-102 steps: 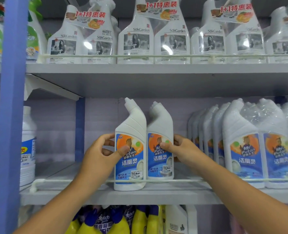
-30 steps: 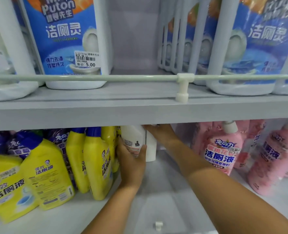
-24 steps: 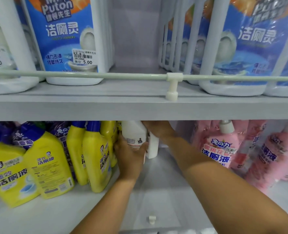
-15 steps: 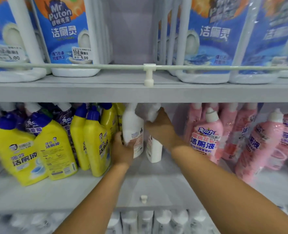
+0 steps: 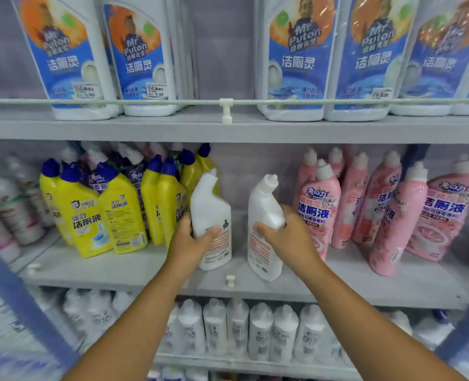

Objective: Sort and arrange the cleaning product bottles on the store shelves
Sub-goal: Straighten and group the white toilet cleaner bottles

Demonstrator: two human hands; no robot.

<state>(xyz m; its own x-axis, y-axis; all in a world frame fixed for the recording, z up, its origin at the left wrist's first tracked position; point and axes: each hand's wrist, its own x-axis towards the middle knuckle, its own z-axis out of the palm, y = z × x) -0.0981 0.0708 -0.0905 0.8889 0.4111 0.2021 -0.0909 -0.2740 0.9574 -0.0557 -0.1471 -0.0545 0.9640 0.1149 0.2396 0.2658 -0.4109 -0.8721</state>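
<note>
A single head-worn wide-angle view faces the store shelving straight on from close, within arm's reach, tilted slightly down. The middle shelf [image 5: 365, 287] fills the centre; the upper shelf [image 5: 145, 127] runs across 12 o'clock, a lower row of white bottles [image 5: 260, 331] sits at 6 o'clock. Both forearms enter from the bottom edge.
</note>
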